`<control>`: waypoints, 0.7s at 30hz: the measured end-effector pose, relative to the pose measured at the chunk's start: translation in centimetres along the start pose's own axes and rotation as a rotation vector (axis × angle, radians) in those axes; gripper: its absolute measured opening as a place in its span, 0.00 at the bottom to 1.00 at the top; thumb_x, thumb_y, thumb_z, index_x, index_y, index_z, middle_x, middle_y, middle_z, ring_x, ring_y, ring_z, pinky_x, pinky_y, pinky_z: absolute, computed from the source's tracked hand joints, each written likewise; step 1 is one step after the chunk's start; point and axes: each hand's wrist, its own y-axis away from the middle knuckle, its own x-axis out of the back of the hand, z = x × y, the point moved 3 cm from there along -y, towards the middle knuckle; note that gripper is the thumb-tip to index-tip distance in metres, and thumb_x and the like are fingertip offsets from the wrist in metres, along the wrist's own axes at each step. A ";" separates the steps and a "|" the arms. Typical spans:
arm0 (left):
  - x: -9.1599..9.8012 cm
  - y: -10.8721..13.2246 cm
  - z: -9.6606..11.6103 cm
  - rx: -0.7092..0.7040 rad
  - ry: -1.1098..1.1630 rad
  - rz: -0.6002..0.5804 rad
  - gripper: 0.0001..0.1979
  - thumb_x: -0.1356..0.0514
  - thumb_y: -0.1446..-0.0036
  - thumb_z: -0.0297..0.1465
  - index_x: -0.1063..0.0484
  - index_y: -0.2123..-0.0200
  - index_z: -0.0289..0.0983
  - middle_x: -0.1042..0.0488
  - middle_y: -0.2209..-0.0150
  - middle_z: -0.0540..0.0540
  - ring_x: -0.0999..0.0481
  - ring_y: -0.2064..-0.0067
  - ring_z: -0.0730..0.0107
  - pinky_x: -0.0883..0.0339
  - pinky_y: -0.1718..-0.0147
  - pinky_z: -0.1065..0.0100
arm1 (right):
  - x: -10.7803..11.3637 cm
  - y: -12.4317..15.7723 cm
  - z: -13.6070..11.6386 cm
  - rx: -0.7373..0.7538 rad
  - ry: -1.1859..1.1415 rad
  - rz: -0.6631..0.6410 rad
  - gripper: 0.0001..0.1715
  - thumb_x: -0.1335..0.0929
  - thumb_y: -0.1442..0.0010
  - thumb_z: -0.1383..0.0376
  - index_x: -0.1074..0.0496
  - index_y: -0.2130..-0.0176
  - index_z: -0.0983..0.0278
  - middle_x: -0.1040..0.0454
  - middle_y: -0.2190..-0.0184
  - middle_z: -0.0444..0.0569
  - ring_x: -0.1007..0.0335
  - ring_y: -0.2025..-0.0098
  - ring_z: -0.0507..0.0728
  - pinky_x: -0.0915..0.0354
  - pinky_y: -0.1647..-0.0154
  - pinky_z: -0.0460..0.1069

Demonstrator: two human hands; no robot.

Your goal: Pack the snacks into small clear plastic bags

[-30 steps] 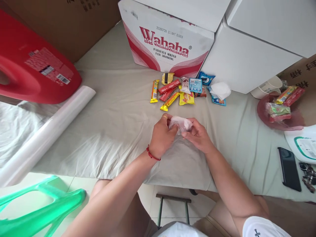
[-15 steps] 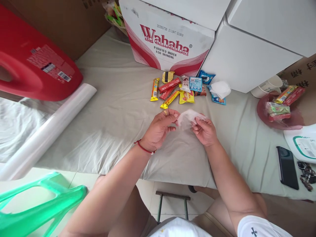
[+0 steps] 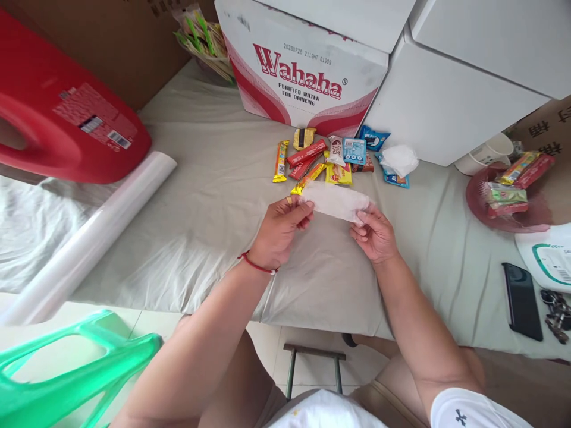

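Observation:
A thin, see-through white plastic bag (image 3: 336, 201) is stretched flat between my two hands, above the cloth-covered surface. My left hand (image 3: 285, 229) pinches its left end between thumb and fingers. At the other end, my right hand (image 3: 375, 233) grips the right corner the same way. Just beyond the bag lies a loose group of wrapped snacks: red bars (image 3: 307, 153), a yellow packet (image 3: 339, 173), a light-blue packet (image 3: 354, 150) and several others. The bag's left end overlaps a yellow-orange stick wrapper (image 3: 310, 178). A crumpled white plastic bundle (image 3: 399, 159) rests on blue packets at the right.
A Wahaha carton (image 3: 303, 71) stands behind the snacks, beside white drawers (image 3: 446, 101). On the left are a red jug (image 3: 89, 113), a plastic film roll (image 3: 102, 226) and a green stool (image 3: 80, 368). A pink bowl (image 3: 479, 205), phone (image 3: 521, 300) and keys (image 3: 555, 315) sit right.
The bag was bunched up between my fingers and is now drawn out flat and wider. My left hand has shifted slightly left, my right hand slightly right.

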 end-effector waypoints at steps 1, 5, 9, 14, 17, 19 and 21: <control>0.3 -0.2 0.2 0.017 0.021 0.017 0.19 0.26 0.54 0.41 0.30 0.71 0.38 0.29 0.73 0.52 0.34 0.72 0.76 0.39 0.72 0.71 | -0.1 0.1 0.0 -0.025 0.028 -0.021 0.19 0.20 0.54 0.59 0.28 0.66 0.59 0.39 0.80 0.35 0.52 0.81 0.45 0.56 0.84 0.42; 1.5 -0.6 0.3 -0.099 -0.047 0.246 0.20 0.26 0.56 0.37 0.32 0.64 0.41 0.30 0.67 0.52 0.33 0.69 0.75 0.40 0.73 0.72 | -0.1 0.2 0.4 -0.020 0.107 -0.007 0.19 0.20 0.53 0.57 0.30 0.68 0.59 0.37 0.80 0.35 0.52 0.82 0.46 0.56 0.83 0.44; 0.6 -0.1 -0.3 -0.139 -0.152 0.239 0.18 0.31 0.45 0.45 0.34 0.68 0.41 0.35 0.71 0.53 0.36 0.71 0.76 0.43 0.76 0.73 | -0.2 0.4 0.3 0.204 0.247 0.144 0.18 0.21 0.47 0.53 0.28 0.65 0.57 0.33 0.77 0.36 0.48 0.80 0.48 0.50 0.80 0.45; -1.6 0.7 -1.6 0.017 -0.180 -0.019 0.26 0.31 0.48 0.54 0.31 0.63 0.40 0.28 0.65 0.50 0.28 0.66 0.72 0.37 0.76 0.73 | -2.4 1.8 -0.2 0.354 0.642 0.051 0.11 0.25 0.40 0.54 0.24 0.63 0.57 0.27 0.73 0.40 0.37 0.74 0.51 0.39 0.72 0.47; -1.6 0.6 -1.7 -0.024 -0.164 -0.050 0.25 0.28 0.50 0.51 0.33 0.69 0.39 0.32 0.73 0.54 0.32 0.71 0.75 0.37 0.73 0.72 | -3.5 2.7 -0.3 0.330 0.673 -0.002 0.12 0.25 0.39 0.53 0.24 0.64 0.58 0.28 0.74 0.41 0.37 0.74 0.51 0.39 0.72 0.47; -1.4 0.5 -1.6 -0.044 -0.106 -0.068 0.24 0.28 0.49 0.50 0.34 0.71 0.38 0.34 0.74 0.55 0.33 0.73 0.77 0.38 0.73 0.72 | -3.4 3.1 -0.4 0.268 0.542 0.049 0.14 0.24 0.40 0.52 0.25 0.64 0.58 0.29 0.74 0.40 0.39 0.76 0.50 0.41 0.75 0.46; -1.2 0.6 -1.5 -0.039 -0.067 -0.097 0.24 0.28 0.50 0.49 0.32 0.70 0.38 0.32 0.73 0.54 0.32 0.72 0.76 0.37 0.72 0.71 | -2.8 3.5 -0.2 0.170 0.367 0.116 0.18 0.23 0.42 0.50 0.28 0.65 0.58 0.31 0.75 0.39 0.42 0.78 0.49 0.44 0.78 0.46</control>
